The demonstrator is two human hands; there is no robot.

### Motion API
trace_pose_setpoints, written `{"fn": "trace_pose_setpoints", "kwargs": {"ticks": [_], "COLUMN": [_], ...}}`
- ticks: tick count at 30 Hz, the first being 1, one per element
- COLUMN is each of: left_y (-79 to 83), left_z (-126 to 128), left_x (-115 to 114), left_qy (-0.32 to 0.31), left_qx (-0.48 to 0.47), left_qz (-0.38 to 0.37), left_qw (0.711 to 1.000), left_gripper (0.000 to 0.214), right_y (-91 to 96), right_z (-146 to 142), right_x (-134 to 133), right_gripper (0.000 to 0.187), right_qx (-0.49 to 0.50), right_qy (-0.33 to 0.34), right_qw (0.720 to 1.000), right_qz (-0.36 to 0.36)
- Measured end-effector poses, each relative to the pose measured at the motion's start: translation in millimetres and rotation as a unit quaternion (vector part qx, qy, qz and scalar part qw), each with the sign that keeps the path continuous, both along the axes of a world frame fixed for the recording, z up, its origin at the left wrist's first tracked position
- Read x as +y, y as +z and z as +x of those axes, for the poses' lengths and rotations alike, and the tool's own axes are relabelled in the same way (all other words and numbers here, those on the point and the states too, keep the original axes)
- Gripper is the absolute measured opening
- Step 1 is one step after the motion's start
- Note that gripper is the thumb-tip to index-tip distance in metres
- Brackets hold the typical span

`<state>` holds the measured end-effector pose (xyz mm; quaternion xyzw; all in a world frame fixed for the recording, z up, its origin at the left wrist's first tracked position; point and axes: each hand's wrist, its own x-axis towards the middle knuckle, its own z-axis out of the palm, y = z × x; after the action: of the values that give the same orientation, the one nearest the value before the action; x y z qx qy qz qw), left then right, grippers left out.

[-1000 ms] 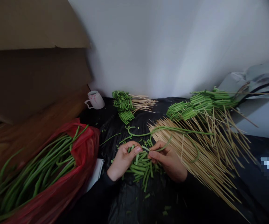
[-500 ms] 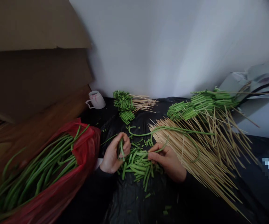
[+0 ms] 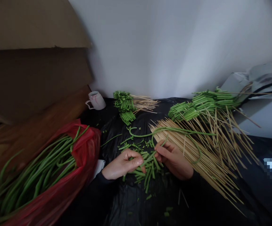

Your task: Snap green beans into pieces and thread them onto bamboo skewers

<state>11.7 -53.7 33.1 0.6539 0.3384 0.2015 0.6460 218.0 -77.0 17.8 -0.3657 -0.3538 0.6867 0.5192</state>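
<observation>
Just above a pile of cut green bean pieces [image 3: 148,175], my two hands hold one green bean [image 3: 150,157] between them. Thumb and fingers of my left hand [image 3: 124,164] are closed at its left end. My right hand [image 3: 174,157] pinches it farther right, and a thin tip sticks up past the fingers. Whole long beans [image 3: 185,129] curve across bamboo skewers [image 3: 204,160] beside my right hand. Whether other pieces lie inside my left palm is hidden.
To the left, a red plastic bag [image 3: 87,144] holds many long beans. Skewered beans lie at the back [image 3: 126,106] and back right [image 3: 204,103], and a white mug [image 3: 97,101] stands at back left. Black plastic sheeting [image 3: 124,207] covers the surface.
My left hand has moved right and down and turned over, meeting the bean in my right hand. The bean pieces seen in its palm are out of sight.
</observation>
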Motion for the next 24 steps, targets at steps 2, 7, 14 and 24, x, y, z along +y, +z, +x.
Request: {"fn": "trace_pose_setpoints", "kwargs": {"ticks": [2, 7, 14, 24], "left_y": [-2.2, -2.7, 1.9, -3.1], "left_z": [-1, 8, 16, 20], "left_x": [-1, -2, -3, -5], "left_qy": [0.01, 0.034, 0.03, 0.22], "left_qx": [-0.025, -0.006, 0.006, -0.182], "left_qz": [-0.028, -0.019, 0.02, -0.097], "left_qw": [0.999, 0.999, 0.999, 0.953], "left_gripper": [0.05, 0.042, 0.025, 0.021], "right_y": [0.3, -5.2, -5.8, -9.3], "right_z": [1, -2, -3, -7], "right_x": [-1, -3, -3, -3], "right_gripper": [0.028, 0.026, 0.02, 0.018], "right_qx": [0.017, -0.023, -0.056, -0.036], "right_qy": [0.04, 0.093, 0.075, 0.034], "right_qw": [0.999, 0.995, 0.994, 0.998], "right_qz": [-0.017, 0.018, 0.054, 0.05]}}
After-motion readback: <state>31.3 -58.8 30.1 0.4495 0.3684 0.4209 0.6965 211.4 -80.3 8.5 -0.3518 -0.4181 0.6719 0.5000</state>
